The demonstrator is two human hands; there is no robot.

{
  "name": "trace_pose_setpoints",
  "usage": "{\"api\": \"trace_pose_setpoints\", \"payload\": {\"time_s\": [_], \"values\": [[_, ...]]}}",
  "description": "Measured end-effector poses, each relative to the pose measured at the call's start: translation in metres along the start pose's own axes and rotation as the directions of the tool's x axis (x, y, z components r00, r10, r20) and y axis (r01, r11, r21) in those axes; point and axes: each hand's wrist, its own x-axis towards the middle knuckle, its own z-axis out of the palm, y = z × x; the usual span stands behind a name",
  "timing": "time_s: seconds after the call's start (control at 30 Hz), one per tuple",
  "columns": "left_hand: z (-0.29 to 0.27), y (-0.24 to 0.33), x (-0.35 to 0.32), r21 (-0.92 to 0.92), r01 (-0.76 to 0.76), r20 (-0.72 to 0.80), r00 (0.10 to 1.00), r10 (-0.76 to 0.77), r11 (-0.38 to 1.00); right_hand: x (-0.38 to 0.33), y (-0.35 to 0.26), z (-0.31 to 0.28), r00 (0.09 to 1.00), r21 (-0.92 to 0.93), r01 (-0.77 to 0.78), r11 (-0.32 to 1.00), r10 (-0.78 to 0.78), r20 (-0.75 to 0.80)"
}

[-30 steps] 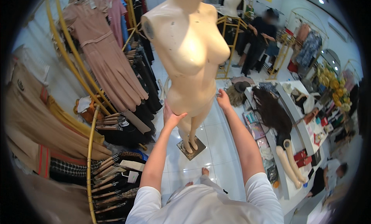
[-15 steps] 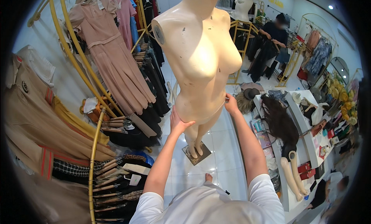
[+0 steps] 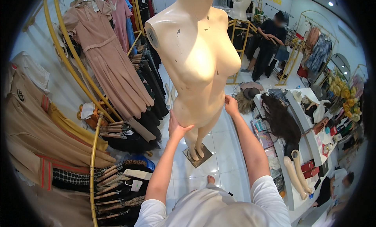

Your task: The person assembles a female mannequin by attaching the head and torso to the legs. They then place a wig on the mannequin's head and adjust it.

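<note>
A pale, armless mannequin (image 3: 199, 82) with chipped paint stands upright in front of me, its feet on a dark square base plate (image 3: 198, 156). My left hand (image 3: 178, 127) grips its hip, thumb laid across the front and fingers reaching round the side. At the other side of the waist is my right hand (image 3: 231, 105), its fingers curled against the body and partly hidden. Between them, the two hands hold the mannequin.
To the left, gold racks (image 3: 94, 160) carry dresses and hangers. On the right, a white display unit (image 3: 290, 184) bears a dark wig (image 3: 279, 117) and mannequin arms (image 3: 297, 174). A person (image 3: 272, 37) handles dark clothing at the back; another (image 3: 337, 186) is at lower right.
The mannequin and surroundings sit slightly further left in view. Both hands stay on its hip and waist. At the back, the person's dark garment has shifted.
</note>
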Motion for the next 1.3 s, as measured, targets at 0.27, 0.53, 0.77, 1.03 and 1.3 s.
{"api": "trace_pose_setpoints", "payload": {"time_s": [0.27, 0.53, 0.77, 1.03, 1.3], "values": [[0.000, 0.004, 0.000, -0.010, 0.014, 0.007, 1.000, -0.014, 1.000, 0.003, 0.011, 0.004, 1.000, -0.035, 0.001, 0.999, -0.001, -0.021], [0.000, 0.002, -0.001, -0.016, 0.066, 0.069, 0.996, -0.065, 0.998, -0.001, 0.015, 0.005, 0.999, 0.007, 0.028, 1.000, -0.028, -0.025], [0.003, -0.007, -0.003, -0.108, 0.050, 0.043, 0.998, -0.045, 0.993, -0.021, 0.001, 0.010, 0.999, 0.113, 0.030, 0.993, -0.033, 0.028], [0.020, -0.035, -0.009, -0.331, -0.079, -0.055, 0.996, 0.064, 0.940, -0.090, 0.037, 0.042, 0.992, 0.020, 0.054, 0.998, -0.055, 0.110], [0.025, -0.024, -0.003, -0.371, -0.092, -0.005, 0.995, 0.097, 0.924, -0.362, 0.259, 0.065, 0.726, -0.442, -0.369, 0.818, 0.551, 0.413]]}}
